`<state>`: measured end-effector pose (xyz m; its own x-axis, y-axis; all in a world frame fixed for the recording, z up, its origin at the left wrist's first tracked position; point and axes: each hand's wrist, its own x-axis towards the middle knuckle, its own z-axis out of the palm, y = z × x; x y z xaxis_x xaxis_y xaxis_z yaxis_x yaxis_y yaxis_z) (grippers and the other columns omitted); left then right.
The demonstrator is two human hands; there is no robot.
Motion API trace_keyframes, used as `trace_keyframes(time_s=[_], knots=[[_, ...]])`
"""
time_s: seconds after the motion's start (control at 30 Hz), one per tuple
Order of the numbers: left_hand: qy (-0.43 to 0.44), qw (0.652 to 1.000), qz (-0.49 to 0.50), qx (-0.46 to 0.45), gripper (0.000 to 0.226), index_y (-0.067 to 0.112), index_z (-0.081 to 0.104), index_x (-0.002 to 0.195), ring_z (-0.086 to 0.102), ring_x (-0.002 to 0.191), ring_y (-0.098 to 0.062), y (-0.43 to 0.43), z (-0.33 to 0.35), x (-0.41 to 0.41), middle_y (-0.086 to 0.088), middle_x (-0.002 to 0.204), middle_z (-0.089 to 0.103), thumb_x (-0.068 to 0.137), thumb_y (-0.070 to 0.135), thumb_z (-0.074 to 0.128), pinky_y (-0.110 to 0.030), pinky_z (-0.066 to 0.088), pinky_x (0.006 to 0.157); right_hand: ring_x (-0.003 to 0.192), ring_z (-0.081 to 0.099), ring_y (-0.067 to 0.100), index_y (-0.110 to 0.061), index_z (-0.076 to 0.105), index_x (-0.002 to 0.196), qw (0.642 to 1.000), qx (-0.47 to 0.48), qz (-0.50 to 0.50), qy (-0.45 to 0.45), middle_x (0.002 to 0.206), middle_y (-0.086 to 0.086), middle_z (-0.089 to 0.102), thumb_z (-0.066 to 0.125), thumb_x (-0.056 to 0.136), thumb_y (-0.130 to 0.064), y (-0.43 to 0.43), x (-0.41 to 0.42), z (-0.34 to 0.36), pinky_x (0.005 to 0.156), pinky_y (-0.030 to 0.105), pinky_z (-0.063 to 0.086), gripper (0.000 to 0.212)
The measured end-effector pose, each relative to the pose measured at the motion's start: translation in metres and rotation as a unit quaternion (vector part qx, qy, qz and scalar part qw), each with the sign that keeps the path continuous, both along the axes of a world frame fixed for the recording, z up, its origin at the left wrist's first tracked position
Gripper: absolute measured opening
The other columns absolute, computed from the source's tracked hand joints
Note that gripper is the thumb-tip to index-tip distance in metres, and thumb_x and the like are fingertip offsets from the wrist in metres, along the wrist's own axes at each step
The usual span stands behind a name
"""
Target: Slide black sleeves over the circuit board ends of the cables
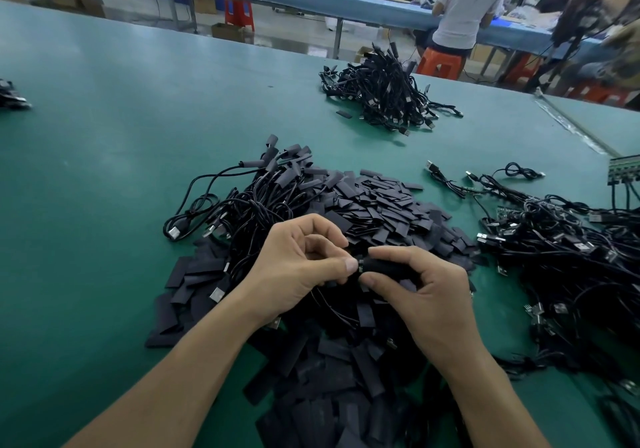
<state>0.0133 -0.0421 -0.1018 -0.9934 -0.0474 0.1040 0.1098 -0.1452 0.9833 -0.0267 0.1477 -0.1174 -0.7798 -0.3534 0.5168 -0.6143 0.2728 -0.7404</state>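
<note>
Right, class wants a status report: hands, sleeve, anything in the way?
Left hand pinching cable end. Right hand gripping black sleeve, meeting it. Nothing between them; loose sleeves heaped below.

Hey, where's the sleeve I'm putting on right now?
In the head view the black sleeve sits just right of centre, pinched by the right hand, its left end meeting the cable end the left hand pinches, over the loose sleeve pile.

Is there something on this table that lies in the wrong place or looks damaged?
One black sleeve lies alone on the green table, just left of the far cable pile, apart from the main sleeve heap in front. It looks strayed. Nothing appears damaged.
</note>
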Motion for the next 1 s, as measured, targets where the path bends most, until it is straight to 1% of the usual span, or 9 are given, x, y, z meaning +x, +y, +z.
trace_keyframes(time_s=[0.03, 0.1, 0.23, 0.33, 0.47, 0.63, 0.8, 1.0], knots=[[-0.001, 1.0, 0.001, 0.0, 0.026, 0.007, 0.062, 0.082, 0.064, 0.055, -0.015, 0.0002, 0.0001, 0.0, -0.01, 0.067, 0.07, 0.077, -0.014, 0.075, -0.021, 0.051, 0.055, 0.087, 0.069, 0.0, -0.038, 0.072, 0.099, 1.0, 0.011, -0.005, 0.015, 0.092, -0.022, 0.072, 0.079, 0.072, -0.034, 0.0, -0.0001, 0.0006, 0.076, 0.017, 0.053, 0.028], [-0.003, 1.0, 0.005, -0.004, 0.026, 0.007, 0.062, 0.082, 0.064, 0.054, -0.015, 0.0007, 0.0008, 0.0002, -0.01, 0.067, 0.07, 0.076, -0.014, 0.075, -0.02, 0.051, 0.055, 0.084, 0.068, -0.002, -0.032, 0.074, 0.098, 0.999, 0.027, -0.01, 0.041, 0.088, -0.021, 0.072, 0.079, 0.074, -0.032, -0.0001, -0.0001, 0.0011, 0.074, 0.012, 0.05, 0.025], [-0.007, 1.0, 0.009, -0.015, 0.026, 0.006, 0.06, 0.082, 0.063, 0.053, -0.014, 0.0015, 0.0026, 0.0, -0.009, 0.066, 0.071, 0.076, -0.014, 0.076, -0.018, 0.048, 0.052, 0.082, 0.067, -0.002, -0.017, 0.077, 0.097, 0.995, 0.041, -0.019, 0.089, 0.088, -0.012, 0.072, 0.077, 0.077, -0.03, 0.0008, -0.0006, -0.0009, 0.074, 0.012, 0.049, 0.023], [-0.011, 1.0, 0.013, -0.014, 0.026, 0.006, 0.06, 0.081, 0.063, 0.052, -0.014, 0.0003, 0.003, -0.0001, -0.008, 0.064, 0.07, 0.076, -0.013, 0.076, -0.018, 0.047, 0.05, 0.084, 0.066, 0.0, -0.012, 0.077, 0.098, 0.989, 0.06, -0.023, 0.132, 0.09, -0.007, 0.071, 0.076, 0.08, -0.027, 0.0008, -0.0007, -0.0018, 0.077, 0.014, 0.05, 0.024], [-0.014, 1.0, -0.003, -0.003, 0.026, 0.007, 0.061, 0.081, 0.066, 0.054, -0.016, -0.0018, 0.0023, 0.0008, -0.009, 0.065, 0.071, 0.076, -0.015, 0.075, -0.02, 0.051, 0.054, 0.087, 0.065, -0.002, -0.012, 0.076, 0.099, 0.99, 0.059, -0.008, 0.131, 0.093, -0.009, 0.07, 0.077, 0.08, -0.024, -0.0002, -0.0028, -0.0021, 0.078, 0.013, 0.049, 0.022], [-0.02, 1.0, -0.015, -0.009, 0.025, 0.006, 0.063, 0.083, 0.068, 0.059, -0.018, -0.0045, 0.0012, 0.0005, -0.009, 0.067, 0.071, 0.076, -0.014, 0.075, -0.023, 0.055, 0.059, 0.09, 0.064, -0.002, -0.012, 0.075, 0.1, 0.989, 0.077, 0.005, 0.126, 0.094, -0.011, 0.07, 0.075, 0.082, -0.025, 0.0003, -0.004, -0.0012, 0.079, 0.012, 0.048, 0.022], [-0.024, 0.999, -0.016, -0.016, 0.02, 0.008, 0.064, 0.084, 0.067, 0.059, -0.016, -0.0036, 0.0007, -0.0006, -0.004, 0.065, 0.069, 0.081, -0.009, 0.074, -0.021, 0.052, 0.056, 0.089, 0.066, 0.001, -0.011, 0.076, 0.1, 0.988, 0.068, -0.004, 0.136, 0.094, -0.006, 0.071, 0.076, 0.082, -0.021, -0.0015, -0.0024, -0.0013, 0.079, 0.016, 0.051, 0.02], [-0.017, 0.999, 0.0, -0.032, 0.024, 0.011, 0.064, 0.077, 0.066, 0.058, -0.016, -0.0031, -0.001, -0.0018, -0.01, 0.067, 0.069, 0.079, -0.009, 0.076, -0.021, 0.052, 0.054, 0.089, 0.066, 0.003, -0.01, 0.075, 0.1, 0.986, 0.079, -0.012, 0.149, 0.094, -0.004, 0.071, 0.075, 0.083, -0.02, -0.0023, -0.0008, -0.0002, 0.08, 0.016, 0.051, 0.02]])
